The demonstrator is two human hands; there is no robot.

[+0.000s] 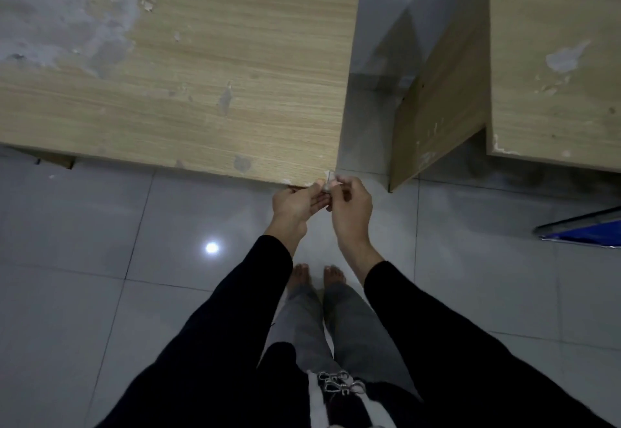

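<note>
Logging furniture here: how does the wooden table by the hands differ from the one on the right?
The left table has its near corner at the left hand and right hand; the right table stands apart across a gap of floor. The left table carries a large grey worn patch; the right table only a small one. Both are light wood, scuffed and chipped.

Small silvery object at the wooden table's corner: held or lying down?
Held: the left hand and right hand both pinch the small silvery object at the light wooden table's corner. Too blurred to identify.
</note>
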